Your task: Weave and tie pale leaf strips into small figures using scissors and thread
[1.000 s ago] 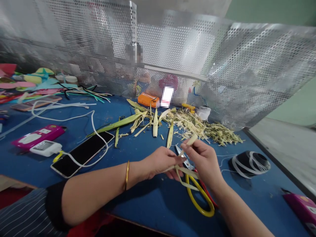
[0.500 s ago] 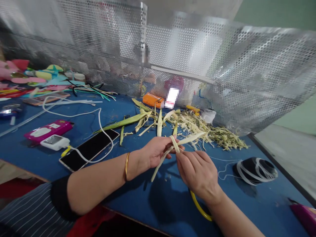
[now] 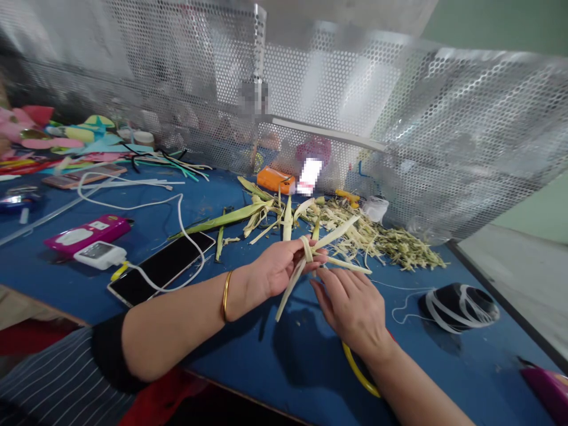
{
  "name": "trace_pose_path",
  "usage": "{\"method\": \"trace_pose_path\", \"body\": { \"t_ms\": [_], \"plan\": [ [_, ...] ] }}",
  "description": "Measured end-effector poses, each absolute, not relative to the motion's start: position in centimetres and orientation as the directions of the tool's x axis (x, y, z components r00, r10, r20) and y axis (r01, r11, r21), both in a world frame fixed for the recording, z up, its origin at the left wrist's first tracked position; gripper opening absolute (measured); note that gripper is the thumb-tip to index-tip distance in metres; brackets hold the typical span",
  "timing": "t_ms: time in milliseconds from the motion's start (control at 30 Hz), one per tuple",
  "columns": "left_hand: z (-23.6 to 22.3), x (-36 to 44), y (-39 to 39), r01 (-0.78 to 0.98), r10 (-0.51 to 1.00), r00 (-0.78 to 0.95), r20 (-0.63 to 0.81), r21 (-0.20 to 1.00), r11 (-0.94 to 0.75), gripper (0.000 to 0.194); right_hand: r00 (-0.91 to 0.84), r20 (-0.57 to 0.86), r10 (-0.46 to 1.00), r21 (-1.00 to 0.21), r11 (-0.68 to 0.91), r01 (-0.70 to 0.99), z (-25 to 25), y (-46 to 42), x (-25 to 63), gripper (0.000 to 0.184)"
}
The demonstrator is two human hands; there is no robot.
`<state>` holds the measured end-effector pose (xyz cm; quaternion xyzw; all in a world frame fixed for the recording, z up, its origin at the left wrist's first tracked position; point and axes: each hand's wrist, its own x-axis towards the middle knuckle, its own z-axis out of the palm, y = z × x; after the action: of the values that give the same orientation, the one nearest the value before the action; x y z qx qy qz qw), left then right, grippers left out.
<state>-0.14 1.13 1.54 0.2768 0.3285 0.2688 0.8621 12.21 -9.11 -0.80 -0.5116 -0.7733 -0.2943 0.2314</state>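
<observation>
My left hand pinches a woven knot of pale leaf strips, which look like husk, between thumb and fingers. One strip loops over the crossing. Loose ends stick out to the upper right, to the right and down to the lower left. My right hand is close beside the knot, its fingers curled and their tips near the left fingertips. Whether a strip lies between its thumb and index finger is hidden. A gold bangle circles the left wrist.
Behind the hands lie long green leaves and a heap of shredded strips. A spool of white thread stands at right. To the left are a black phone, a white cable and a magenta device. A perforated metal screen closes the back.
My right hand has let go of the folded strip and shifted slightly down, away from the knot. One loose end now points right, and the loop sits closer to the left thumb.
</observation>
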Motion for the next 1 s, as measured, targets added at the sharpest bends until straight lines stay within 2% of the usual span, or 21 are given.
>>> {"method": "trace_pose_path", "body": {
  "t_ms": [167, 267, 333, 433, 467, 533, 600, 667, 733, 867, 1000],
  "plan": [
    [1.5, 0.2, -0.3, -0.233, 0.618, 0.667, -0.417, 0.67, 0.704, 0.019, -0.536, 0.599, 0.594, 0.35, 0.408, 0.843, -1.0, -9.1, 11.1, 0.024],
    [1.1, 0.4, -0.9, -0.206, 0.604, 0.701, -0.38, 0.703, 0.681, 0.018, -0.55, 0.609, 0.571, 0.335, 0.444, 0.831, -1.2, -9.0, 10.8, 0.023],
    [1.0, 0.3, -1.0, -0.204, 0.636, 0.679, -0.367, 0.738, 0.644, 0.015, -0.44, 0.71, 0.55, 0.195, 0.446, 0.874, -1.2, -9.1, 11.1, 0.021],
    [1.2, 0.2, -0.9, -0.198, 0.694, 0.625, -0.357, 0.788, 0.583, 0.012, -0.013, 0.808, 0.589, -0.241, 0.35, 0.905, -1.2, -9.1, 12.1, 0.016],
    [1.3, 0.2, -0.8, -0.188, 0.704, 0.619, -0.349, 0.804, 0.564, 0.012, 0.15, 0.779, 0.608, -0.4, 0.3, 0.866, -1.3, -8.9, 12.4, 0.014],
    [1.4, 0.1, -0.8, -0.167, 0.715, 0.616, -0.332, 0.832, 0.53, 0.014, 0.409, 0.629, 0.662, -0.677, 0.206, 0.707, -1.7, -8.5, 12.9, 0.015],
    [1.4, 0.1, -0.8, -0.159, 0.736, 0.597, -0.32, 0.851, 0.5, 0.018, 0.54, 0.42, 0.729, -0.865, 0.141, 0.482, -2.2, -8.0, 13.2, 0.022],
    [1.3, 0.1, -0.7, -0.153, 0.738, 0.595, -0.319, 0.856, 0.493, 0.017, 0.56, 0.252, 0.79, -0.949, 0.089, 0.301, -2.5, -7.7, 13.2, 0.028],
    [1.3, 0.0, -0.5, -0.137, 0.714, 0.62, -0.325, 0.852, 0.506, 0.016, 0.551, 0.179, 0.815, -0.973, 0.066, 0.219, -2.4, -7.6, 13.1, 0.029],
    [1.6, -0.3, -0.2, -0.129, 0.668, 0.671, -0.322, 0.836, 0.533, 0.016, 0.561, 0.132, 0.817, -0.984, 0.039, 0.174, -1.8, -7.6, 13.0, 0.03],
    [1.7, -0.5, -0.4, -0.126, 0.665, 0.696, -0.27, 0.866, 0.483, 0.019, 0.57, 0.102, 0.815, -0.991, 0.036, 0.126, -1.5, -7.5, 13.0, 0.031]
  ]
}}
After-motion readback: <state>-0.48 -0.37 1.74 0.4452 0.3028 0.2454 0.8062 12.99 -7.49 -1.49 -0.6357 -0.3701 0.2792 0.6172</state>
